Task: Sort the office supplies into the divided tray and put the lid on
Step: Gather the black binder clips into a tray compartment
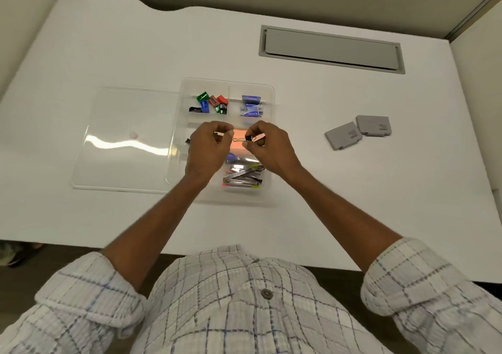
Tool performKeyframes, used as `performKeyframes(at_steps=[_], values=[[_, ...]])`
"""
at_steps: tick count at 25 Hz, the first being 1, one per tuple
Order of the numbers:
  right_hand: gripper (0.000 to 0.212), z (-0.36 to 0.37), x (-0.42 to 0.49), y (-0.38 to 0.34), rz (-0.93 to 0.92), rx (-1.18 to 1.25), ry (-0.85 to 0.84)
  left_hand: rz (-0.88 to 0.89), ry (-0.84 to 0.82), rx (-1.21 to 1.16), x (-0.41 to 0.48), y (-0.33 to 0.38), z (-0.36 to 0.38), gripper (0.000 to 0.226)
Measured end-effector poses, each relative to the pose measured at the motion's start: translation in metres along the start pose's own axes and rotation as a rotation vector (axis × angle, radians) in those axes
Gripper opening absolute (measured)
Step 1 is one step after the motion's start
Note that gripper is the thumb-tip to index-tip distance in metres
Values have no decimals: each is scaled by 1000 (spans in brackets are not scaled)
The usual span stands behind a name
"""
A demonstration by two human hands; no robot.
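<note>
White desk (163, 41), clear tray (272, 95) centre, lid (122, 141) at its 9 o'clock. Right hand (269, 149) pinches binder clip (247, 138) over middle compartment. Clip axis runs 3-to-9, wire loop toward left hand (207, 149), whose fingers are curled; contents unclear. Grey boxes (343, 135) at 3 o'clock, right hand nearer.

A matt white table (135, 41) is shown. The divided tray (271, 92) and lid (122, 141) are seen as clear, glossy plastic, with glare caught on the lid. Polished metal is shown by the silver tools (241, 177), and thin wire by the binder clip (240, 139). The grey cards (343, 136) look matt. The shirt (231, 299) is woven checked cloth.
</note>
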State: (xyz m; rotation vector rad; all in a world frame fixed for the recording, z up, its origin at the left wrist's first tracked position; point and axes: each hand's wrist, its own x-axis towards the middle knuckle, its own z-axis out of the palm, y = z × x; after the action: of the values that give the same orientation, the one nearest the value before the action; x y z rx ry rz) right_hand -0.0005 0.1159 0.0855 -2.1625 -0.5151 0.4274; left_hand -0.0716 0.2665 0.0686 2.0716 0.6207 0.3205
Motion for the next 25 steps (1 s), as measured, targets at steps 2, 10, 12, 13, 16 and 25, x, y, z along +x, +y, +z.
performKeyframes(at_steps=[2, 10, 12, 13, 16, 25], values=[[17, 21, 16, -19, -33, 5, -18, -21, 22, 9, 15, -10, -19, 20], [31, 51, 49, -40, -79, -17, -19, -85, 50, 8, 52, -32, -56, 23], [28, 49, 50, -37, -84, -1, 10, -84, 37, -10, 55, -35, -57, 22], [25, 48, 50, -37, -85, 0, 24, -82, 27, -13, 56, -36, -56, 22], [14, 45, 48, -35, -104, 4, 75, -68, 12, -18, 57, -34, -51, 22], [22, 5, 9, 13, -86, -88, 161, 220, -209, -17, 30, 5, 1, 26]])
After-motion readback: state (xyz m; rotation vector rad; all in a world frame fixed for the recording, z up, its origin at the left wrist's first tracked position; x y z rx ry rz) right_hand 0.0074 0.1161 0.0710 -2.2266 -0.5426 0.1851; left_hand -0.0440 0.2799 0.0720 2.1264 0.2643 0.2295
